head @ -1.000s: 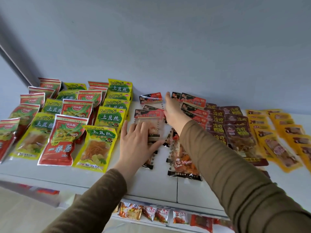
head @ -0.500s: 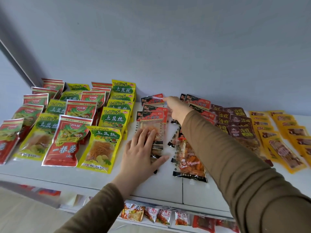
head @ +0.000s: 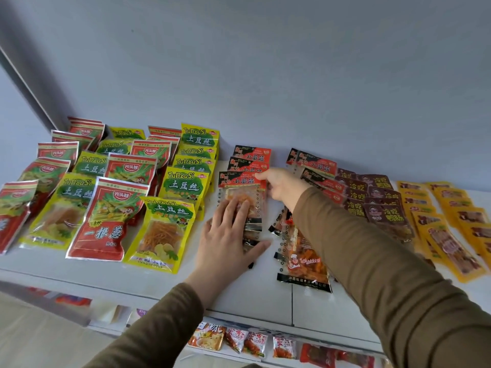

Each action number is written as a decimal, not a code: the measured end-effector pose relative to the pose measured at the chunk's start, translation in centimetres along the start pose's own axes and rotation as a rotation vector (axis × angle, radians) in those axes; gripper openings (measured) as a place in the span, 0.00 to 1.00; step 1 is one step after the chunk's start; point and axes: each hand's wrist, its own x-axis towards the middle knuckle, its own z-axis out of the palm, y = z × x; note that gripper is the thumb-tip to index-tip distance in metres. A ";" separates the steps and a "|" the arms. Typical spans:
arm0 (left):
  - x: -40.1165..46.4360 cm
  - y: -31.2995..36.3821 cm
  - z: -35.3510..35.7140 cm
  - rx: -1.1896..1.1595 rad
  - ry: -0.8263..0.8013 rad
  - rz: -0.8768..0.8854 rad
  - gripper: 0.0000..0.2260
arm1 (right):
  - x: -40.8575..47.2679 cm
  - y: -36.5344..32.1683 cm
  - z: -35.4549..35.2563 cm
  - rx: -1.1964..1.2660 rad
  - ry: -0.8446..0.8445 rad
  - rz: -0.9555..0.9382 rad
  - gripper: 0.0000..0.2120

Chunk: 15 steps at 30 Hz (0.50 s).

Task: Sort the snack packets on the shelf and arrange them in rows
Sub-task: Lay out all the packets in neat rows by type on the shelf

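Packets (head: 183,231) — "TuDouSi", "小面筋"

Left hand (head: 228,235) flat on red-topped packets (head: 243,181); right hand (head: 281,185) pinches one.

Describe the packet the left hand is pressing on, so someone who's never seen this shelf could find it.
On the white shelf, find the gap between the yellow-green packets and the dark brown packets. The left hand lies flat on the front packet of the nearer red-and-black row. Unlike those behind, its clear window showing orange strips is exposed.
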 end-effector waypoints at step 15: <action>0.0 -0.6 -1.6 0.082 -0.029 0.097 0.36 | 1.8 -0.9 1.9 0.208 0.062 -0.095 0.07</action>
